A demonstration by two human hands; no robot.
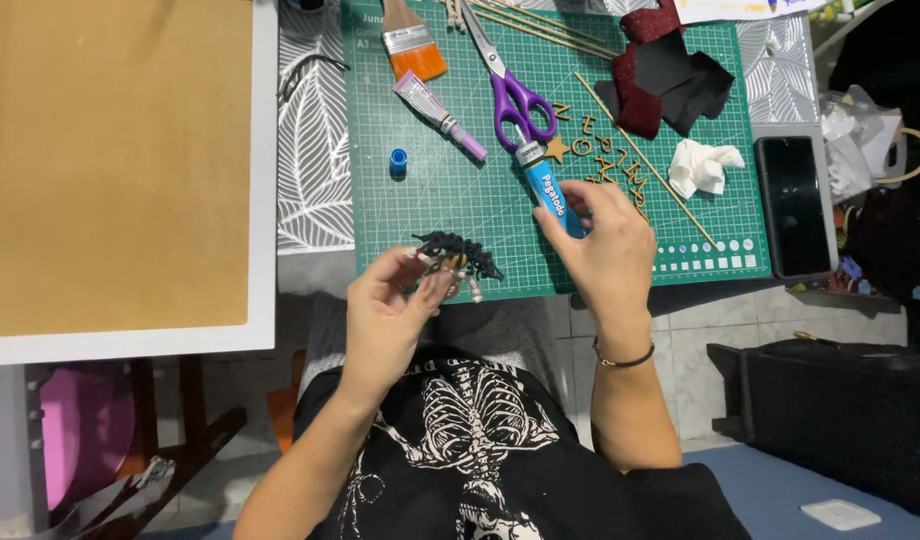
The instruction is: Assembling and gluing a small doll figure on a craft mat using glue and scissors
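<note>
My left hand (388,310) holds a small black ruffled craft piece (458,253) with pale bits at the near edge of the green cutting mat (430,210). My right hand (605,240) grips a blue glue tube (546,183), tilted with its grey neck pointing away from me. The tube's blue cap (398,160) lies loose on the mat to the left. Small wooden letters and a star (592,150) lie just beyond my right hand.
On the mat lie purple-handled scissors (508,85), a small pink tube (440,115), an orange brush (412,45), wooden skewers (645,160), dark red and black fabric scraps (670,75) and a white wad (702,165). A black phone (792,205) lies right; a brown board (115,165) left.
</note>
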